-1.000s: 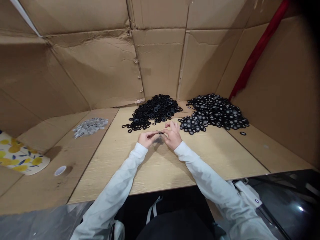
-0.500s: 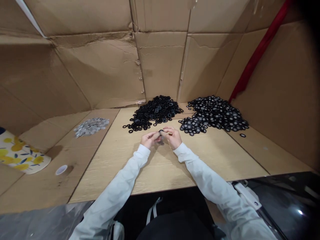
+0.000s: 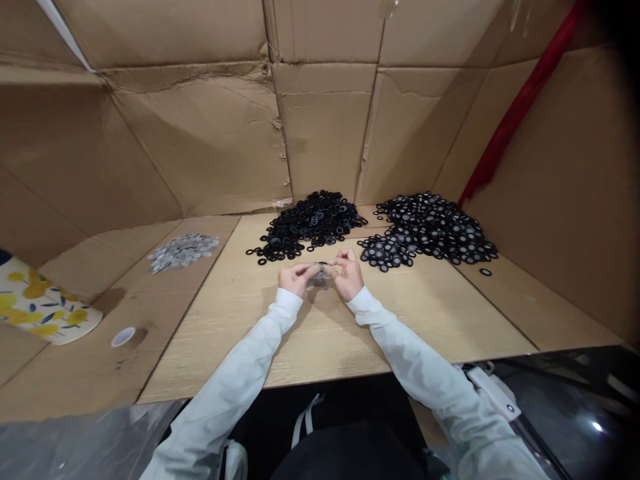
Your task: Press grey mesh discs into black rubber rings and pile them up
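My left hand (image 3: 294, 277) and my right hand (image 3: 348, 276) meet over the middle of the wooden board. Their thumbs and fingers pinch a small black ring (image 3: 323, 264) between them, and fingertips cover most of it. Whether a disc sits inside the ring I cannot tell. Just under the fingers lie some grey discs (image 3: 318, 277), partly hidden. Beyond the hands is a heap of black rings (image 3: 320, 217). To the right of it spreads a pile of black rings with grey centres (image 3: 435, 227). Loose grey discs (image 3: 184, 252) lie in a flat pile on the left.
Cardboard walls (image 3: 325, 133) enclose the table at the back and sides. On the left are a lemon-patterned cylinder (image 3: 55, 310) and a small white cup-like object (image 3: 123, 337). A red strip (image 3: 515, 113) runs down the right wall. One filled ring (image 3: 485, 272) lies apart.
The fingers have shifted slightly around the ring, and it now shows less. More of the grey discs under the hands is visible. The piles look the same.
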A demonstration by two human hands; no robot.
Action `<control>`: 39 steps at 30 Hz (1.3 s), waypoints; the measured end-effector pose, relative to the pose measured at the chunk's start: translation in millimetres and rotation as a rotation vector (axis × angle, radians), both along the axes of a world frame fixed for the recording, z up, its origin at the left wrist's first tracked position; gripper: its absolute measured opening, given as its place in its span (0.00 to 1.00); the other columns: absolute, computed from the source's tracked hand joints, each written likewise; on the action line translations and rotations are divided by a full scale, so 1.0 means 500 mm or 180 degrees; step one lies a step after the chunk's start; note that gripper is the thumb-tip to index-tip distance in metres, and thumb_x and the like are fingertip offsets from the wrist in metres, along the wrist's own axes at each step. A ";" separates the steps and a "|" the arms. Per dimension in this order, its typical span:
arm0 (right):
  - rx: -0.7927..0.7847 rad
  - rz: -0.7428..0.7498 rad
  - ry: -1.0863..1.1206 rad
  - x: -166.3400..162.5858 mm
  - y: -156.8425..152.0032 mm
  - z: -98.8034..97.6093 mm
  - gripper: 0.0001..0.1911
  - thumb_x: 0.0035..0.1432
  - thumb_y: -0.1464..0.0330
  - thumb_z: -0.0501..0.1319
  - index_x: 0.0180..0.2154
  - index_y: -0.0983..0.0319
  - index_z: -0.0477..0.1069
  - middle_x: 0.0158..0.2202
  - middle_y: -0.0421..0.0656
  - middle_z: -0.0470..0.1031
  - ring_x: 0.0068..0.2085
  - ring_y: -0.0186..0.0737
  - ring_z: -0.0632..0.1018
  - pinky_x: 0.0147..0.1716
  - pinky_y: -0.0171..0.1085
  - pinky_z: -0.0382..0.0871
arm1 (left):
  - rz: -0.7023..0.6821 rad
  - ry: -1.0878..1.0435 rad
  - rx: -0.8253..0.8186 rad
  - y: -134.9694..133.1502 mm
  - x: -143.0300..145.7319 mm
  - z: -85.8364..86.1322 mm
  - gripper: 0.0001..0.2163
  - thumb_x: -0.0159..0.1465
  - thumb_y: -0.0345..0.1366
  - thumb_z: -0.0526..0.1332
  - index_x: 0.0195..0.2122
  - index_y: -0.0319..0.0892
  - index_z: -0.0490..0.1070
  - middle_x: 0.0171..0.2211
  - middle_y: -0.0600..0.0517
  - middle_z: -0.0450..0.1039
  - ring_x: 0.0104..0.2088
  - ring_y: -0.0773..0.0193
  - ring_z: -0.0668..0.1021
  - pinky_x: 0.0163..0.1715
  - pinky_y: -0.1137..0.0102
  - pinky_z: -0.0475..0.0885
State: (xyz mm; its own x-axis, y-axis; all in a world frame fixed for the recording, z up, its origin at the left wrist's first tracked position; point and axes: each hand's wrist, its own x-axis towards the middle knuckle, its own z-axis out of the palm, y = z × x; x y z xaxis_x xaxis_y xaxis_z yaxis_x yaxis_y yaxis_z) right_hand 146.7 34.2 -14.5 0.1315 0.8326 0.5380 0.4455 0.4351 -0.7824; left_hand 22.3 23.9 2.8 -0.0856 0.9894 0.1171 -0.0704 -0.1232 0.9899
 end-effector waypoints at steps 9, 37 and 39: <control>0.0184 -0.0145 -0.0785 0.001 -0.018 0.007 0.07 0.47 0.67 0.55 0.26 0.62 0.71 0.32 0.44 0.57 0.38 0.42 0.61 0.40 0.44 0.57 | -0.0248 0.0428 0.0281 0.000 -0.005 0.007 0.08 0.43 0.35 0.64 0.25 0.38 0.75 0.27 0.48 0.75 0.30 0.60 0.75 0.36 0.68 0.67; 0.0196 0.0201 -0.0127 -0.002 -0.005 0.004 0.05 0.47 0.67 0.56 0.25 0.62 0.67 0.35 0.44 0.57 0.41 0.40 0.64 0.45 0.42 0.58 | -0.1002 -0.1404 -0.1139 0.012 0.003 -0.015 0.11 0.47 0.39 0.62 0.28 0.36 0.71 0.26 0.49 0.71 0.28 0.65 0.73 0.33 0.67 0.68; 0.0129 0.0282 -0.0023 -0.009 -0.009 0.004 0.05 0.47 0.67 0.55 0.25 0.62 0.67 0.36 0.44 0.57 0.42 0.40 0.64 0.45 0.41 0.58 | -0.1298 -0.1682 -0.1394 0.007 0.006 -0.012 0.11 0.51 0.39 0.58 0.32 0.37 0.70 0.30 0.48 0.70 0.29 0.65 0.72 0.33 0.66 0.69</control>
State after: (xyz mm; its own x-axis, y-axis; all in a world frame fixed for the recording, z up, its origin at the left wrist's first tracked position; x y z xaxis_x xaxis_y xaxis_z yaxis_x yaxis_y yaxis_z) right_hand 142.3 29.8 -12.3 0.0542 0.8184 0.5721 0.4096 0.5043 -0.7602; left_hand 25.1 27.5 -3.1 0.3573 0.9014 -0.2445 -0.4996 0.4056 0.7655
